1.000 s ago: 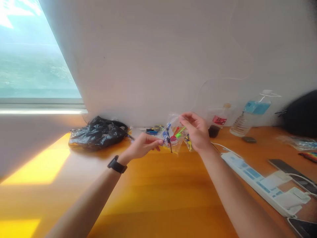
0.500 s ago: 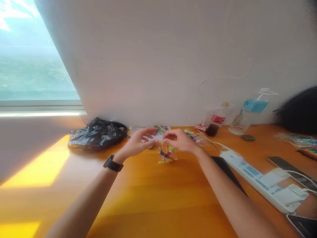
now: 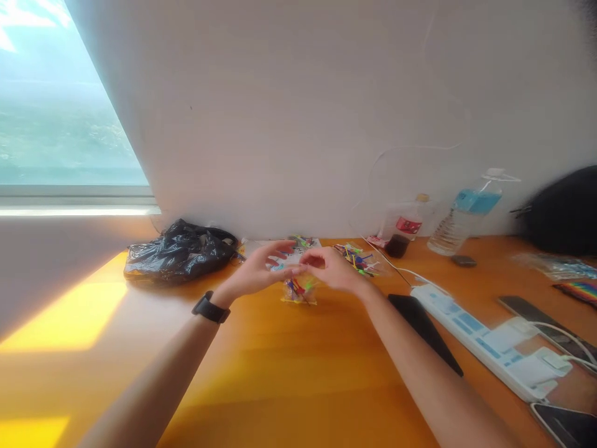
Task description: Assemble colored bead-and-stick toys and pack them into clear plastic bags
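A small clear plastic bag (image 3: 299,292) with red, blue and green pieces inside hangs below my fingertips, above the wooden table. My right hand (image 3: 333,267) pinches its top edge between thumb and forefinger. Against the same edge my left hand (image 3: 259,267), with a black watch on the wrist, presses its thumb; its other fingers curve above. Behind the hands lies a printed sheet (image 3: 280,247), partly hidden by them. To the right of my right hand, more colourful plastic pieces (image 3: 357,256) lie in a heap on or in clear plastic.
A black plastic bag (image 3: 181,252) rests at the back left. On the right are a cola bottle (image 3: 405,230), a water bottle (image 3: 459,221), a white power strip (image 3: 476,339) with chargers and cables, a dark flat object (image 3: 424,330) and phones.
The small bag and my right hand have shifted slightly left, and the hands are closer together. More of the colourful heap on the right shows.
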Demonstrator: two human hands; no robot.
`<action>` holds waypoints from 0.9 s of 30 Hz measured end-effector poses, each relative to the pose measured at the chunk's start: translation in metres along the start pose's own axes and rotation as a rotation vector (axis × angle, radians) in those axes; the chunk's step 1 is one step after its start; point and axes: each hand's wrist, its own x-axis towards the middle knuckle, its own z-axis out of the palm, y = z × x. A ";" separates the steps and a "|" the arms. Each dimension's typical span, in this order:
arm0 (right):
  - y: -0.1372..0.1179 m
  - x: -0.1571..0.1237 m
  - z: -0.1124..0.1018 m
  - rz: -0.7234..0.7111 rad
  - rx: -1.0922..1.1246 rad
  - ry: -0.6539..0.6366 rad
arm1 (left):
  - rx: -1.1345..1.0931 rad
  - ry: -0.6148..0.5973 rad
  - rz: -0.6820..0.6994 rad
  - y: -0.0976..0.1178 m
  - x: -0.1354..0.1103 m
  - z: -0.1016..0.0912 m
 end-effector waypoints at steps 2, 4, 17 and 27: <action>-0.004 0.000 0.001 -0.005 0.027 -0.006 | -0.004 -0.012 -0.001 0.002 0.000 0.000; -0.011 -0.001 -0.001 -0.037 0.059 0.035 | -0.036 -0.044 0.010 0.005 0.000 -0.001; -0.033 -0.004 -0.012 -0.111 0.169 0.230 | -0.201 0.051 0.083 0.023 -0.002 0.002; -0.048 -0.010 -0.017 -0.207 0.135 0.183 | -0.309 0.189 0.049 0.026 -0.004 -0.004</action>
